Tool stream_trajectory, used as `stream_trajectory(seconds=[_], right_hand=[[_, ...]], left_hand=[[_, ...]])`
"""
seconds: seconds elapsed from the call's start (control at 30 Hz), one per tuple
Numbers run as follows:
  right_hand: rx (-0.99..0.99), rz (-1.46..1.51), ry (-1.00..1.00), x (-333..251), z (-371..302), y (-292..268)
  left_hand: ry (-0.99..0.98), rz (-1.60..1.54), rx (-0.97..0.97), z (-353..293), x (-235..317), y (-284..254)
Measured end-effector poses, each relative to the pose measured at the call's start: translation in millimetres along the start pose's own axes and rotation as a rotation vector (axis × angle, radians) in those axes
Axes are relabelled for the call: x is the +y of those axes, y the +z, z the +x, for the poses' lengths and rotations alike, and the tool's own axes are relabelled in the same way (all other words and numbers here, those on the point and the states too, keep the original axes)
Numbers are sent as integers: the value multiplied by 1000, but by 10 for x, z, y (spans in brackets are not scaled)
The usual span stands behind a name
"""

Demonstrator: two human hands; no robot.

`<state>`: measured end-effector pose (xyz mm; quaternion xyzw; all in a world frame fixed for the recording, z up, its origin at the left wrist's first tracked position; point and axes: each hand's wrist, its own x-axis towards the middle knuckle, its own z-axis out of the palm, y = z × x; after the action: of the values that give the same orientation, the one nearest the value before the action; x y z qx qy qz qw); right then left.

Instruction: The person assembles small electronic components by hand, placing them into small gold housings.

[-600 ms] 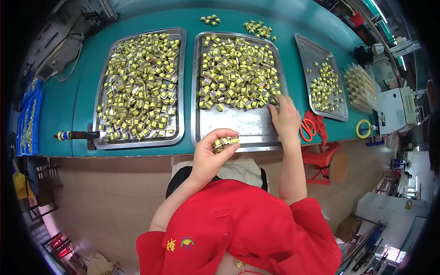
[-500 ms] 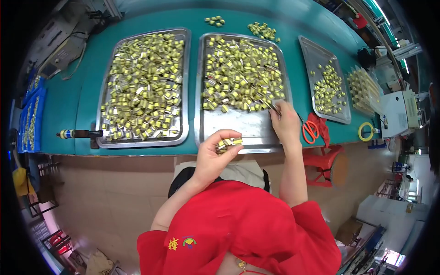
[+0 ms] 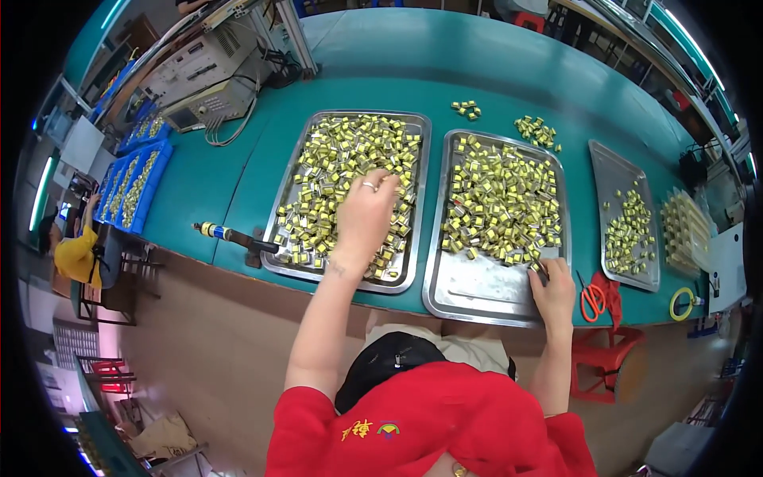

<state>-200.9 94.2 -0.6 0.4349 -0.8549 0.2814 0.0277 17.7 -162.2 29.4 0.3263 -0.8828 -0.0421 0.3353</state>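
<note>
Many small yellow-taped transformers with metal cores fill the left metal tray point(image 3: 416, 266) and the far part of the middle metal tray point(image 3: 485, 306). Over the pile in the left tray, my left hand point(image 3: 368, 213) is closed, fingers bunched and pointing down. Whatever lies in its fingers is hidden. My right hand point(image 3: 556, 292) is at the near right corner of the middle tray, thumb and fingers pinched on a small transformer point(image 3: 544, 273) that shows only in part. Bare metal shows along the near side of this tray.
To the right are orange-handled scissors point(image 3: 592, 301), a red cloth point(image 3: 611, 297), a third tray point(image 3: 651, 275) with fewer transformers and a yellow tape ring point(image 3: 672, 305). A screwdriver-like tool point(image 3: 230, 235) lies left, near blue bins point(image 3: 151, 199). Loose transformers point(image 3: 536, 133) lie beyond the trays.
My left hand has gone from the middle tray's near edge, where it held several transformers, to the pile in the left tray. My right hand stays by the middle tray. The view has swung left.
</note>
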Motion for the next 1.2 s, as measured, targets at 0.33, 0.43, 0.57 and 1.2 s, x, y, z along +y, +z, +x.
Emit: stream_trajectory(seconds=[0.33,0.43,0.57,1.2], right_hand=[[-9,371,99,-68,-114,-176],[-93,692,204,-269,-218,-260],[-280,758,58,-548,-340,-333],[-365,1189,176,-581,-512,-159]], left_hand=[[-47,-251,212,-42,118,-155],[-245,-874,-205,-472,667,-59],[-447,-1502,-655,-895,1161,78],[-713,-1890,-590,-1100,1269,58]])
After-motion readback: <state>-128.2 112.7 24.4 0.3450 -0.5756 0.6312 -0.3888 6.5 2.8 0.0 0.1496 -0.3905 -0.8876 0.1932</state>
